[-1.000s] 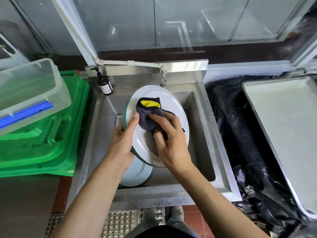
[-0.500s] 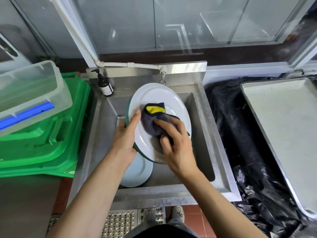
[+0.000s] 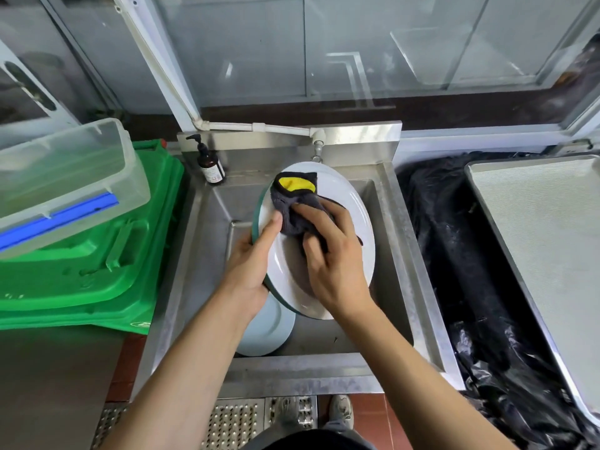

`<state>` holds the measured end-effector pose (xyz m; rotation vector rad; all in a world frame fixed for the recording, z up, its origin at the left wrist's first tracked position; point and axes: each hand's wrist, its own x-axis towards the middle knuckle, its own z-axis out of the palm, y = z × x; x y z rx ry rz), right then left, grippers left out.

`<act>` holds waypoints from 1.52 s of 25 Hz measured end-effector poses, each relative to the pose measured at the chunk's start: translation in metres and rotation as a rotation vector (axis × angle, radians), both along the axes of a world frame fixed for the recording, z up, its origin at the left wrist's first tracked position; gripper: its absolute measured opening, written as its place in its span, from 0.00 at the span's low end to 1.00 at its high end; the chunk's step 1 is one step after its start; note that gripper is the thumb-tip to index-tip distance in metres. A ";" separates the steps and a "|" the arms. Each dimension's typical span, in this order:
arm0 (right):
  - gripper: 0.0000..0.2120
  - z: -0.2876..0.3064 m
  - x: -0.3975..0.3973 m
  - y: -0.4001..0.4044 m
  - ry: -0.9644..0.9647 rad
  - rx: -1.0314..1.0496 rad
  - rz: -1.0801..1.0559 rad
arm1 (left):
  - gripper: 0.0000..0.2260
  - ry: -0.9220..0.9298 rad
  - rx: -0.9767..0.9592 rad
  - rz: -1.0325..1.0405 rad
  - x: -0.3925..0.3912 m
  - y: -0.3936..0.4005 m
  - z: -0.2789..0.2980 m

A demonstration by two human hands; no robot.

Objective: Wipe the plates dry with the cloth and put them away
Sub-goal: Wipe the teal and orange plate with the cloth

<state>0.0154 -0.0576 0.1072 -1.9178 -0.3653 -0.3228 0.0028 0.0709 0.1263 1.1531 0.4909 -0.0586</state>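
A white oval plate [image 3: 352, 209] with a green rim is held tilted above the steel sink [image 3: 418, 287]. My left hand [image 3: 251, 266] grips its left edge, thumb lying on the face. My right hand [image 3: 334, 258] holds a dark grey cloth [image 3: 293, 206] with a yellow patch and presses it on the plate's upper left face. Another pale plate [image 3: 269, 332] lies in the sink basin below, partly hidden by my left forearm.
A brown soap pump bottle [image 3: 209, 165] stands at the sink's back left corner. Green plastic lids [image 3: 97, 261] and a clear tub [image 3: 65, 177] sit to the left. A large metal tray [image 3: 545, 254] lies on black plastic sheeting [image 3: 461, 254] to the right.
My right hand has slid the cloth up and to the left across the plate, now close to my left thumb. The left hand keeps its grip on the rim.
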 end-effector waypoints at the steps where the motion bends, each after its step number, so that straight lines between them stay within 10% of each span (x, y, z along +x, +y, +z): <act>1: 0.19 0.005 0.009 -0.001 -0.011 0.003 -0.009 | 0.18 -0.009 0.003 0.005 0.000 0.001 0.001; 14: 0.20 -0.035 0.046 -0.049 0.338 0.045 -0.295 | 0.24 0.015 -0.028 0.090 0.001 0.014 0.006; 23: 0.19 -0.054 -0.066 -0.018 0.107 0.039 -0.037 | 0.24 0.067 -0.080 0.155 0.018 0.016 0.002; 38: 0.19 -0.051 -0.038 -0.014 -0.036 -0.056 0.086 | 0.28 0.073 -0.099 0.157 0.019 0.020 0.011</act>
